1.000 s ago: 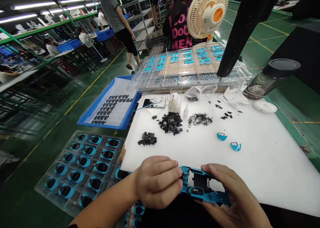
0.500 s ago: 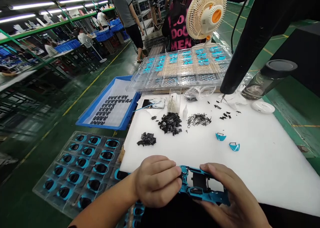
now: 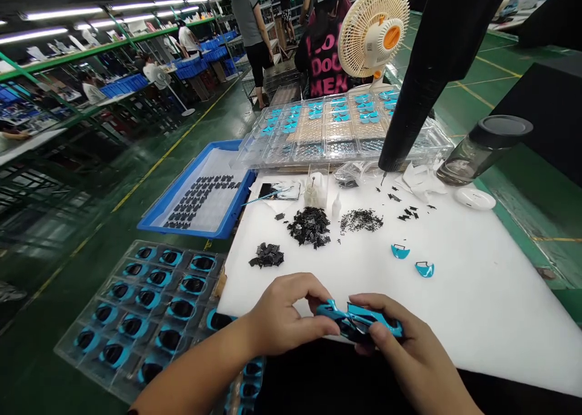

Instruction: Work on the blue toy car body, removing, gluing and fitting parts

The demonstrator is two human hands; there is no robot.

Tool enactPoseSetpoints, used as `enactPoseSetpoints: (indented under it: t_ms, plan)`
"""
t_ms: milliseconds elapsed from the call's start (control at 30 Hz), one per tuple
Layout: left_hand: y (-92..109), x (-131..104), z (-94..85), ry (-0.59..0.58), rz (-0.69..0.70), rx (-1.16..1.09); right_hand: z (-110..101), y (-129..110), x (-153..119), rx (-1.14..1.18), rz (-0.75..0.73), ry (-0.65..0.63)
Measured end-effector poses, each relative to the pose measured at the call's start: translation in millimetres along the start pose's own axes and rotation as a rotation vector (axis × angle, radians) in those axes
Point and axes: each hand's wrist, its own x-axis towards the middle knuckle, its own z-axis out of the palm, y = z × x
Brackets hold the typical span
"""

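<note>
Between my two hands, over the near edge of the white work surface (image 3: 454, 318), is a blue toy car body shell (image 3: 364, 318) with black parts inside. My left hand (image 3: 295, 318) pinches its left end between thumb and fingers. My right hand (image 3: 400, 336) grips the other end, thumb across the near side and fingers behind. The shell is turned side-on, so its inside is mostly hidden. Two small blue curved pieces, one (image 3: 401, 252) farther off and one (image 3: 424, 270) nearer, lie beyond my right hand.
Piles of black parts (image 3: 310, 227) and tiny black bits (image 3: 361, 220) lie mid-surface. A black screwdriver-like tool (image 3: 409, 93) hangs at right, near a jar (image 3: 482, 148). Left are a blue tray (image 3: 227, 221) and a clear tray (image 3: 127, 300) of blue shells. Behind stand clear trays (image 3: 336, 151) and a fan (image 3: 375, 33).
The car shell has been turned from showing its open inside to showing its side. My left hand has opened from a curled grasp into a thumb-and-finger pinch. The hanging tool has shifted left in view.
</note>
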Motion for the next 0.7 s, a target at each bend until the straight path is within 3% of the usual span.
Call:
enactPoseSetpoints:
  t_ms: [100, 200, 467, 700]
  plan:
    - [-2, -2, 2.0, -0.018, -0.26, -0.163, 3, -2, 1, 0.148, 0.11, -0.068]
    - [-1, -3, 4.7, -0.037, -0.403, -0.345, 5, -3, 2, 0.214, 0.171, -0.067]
    - [-2, 1, 9.8, -0.005, -0.535, -0.653, 7, -5, 3, 0.373, 0.186, -0.083]
    - [-8, 0, 12.8, -0.011, -0.584, -0.756, 8, -1, -1, 0.512, 0.2, -0.09]
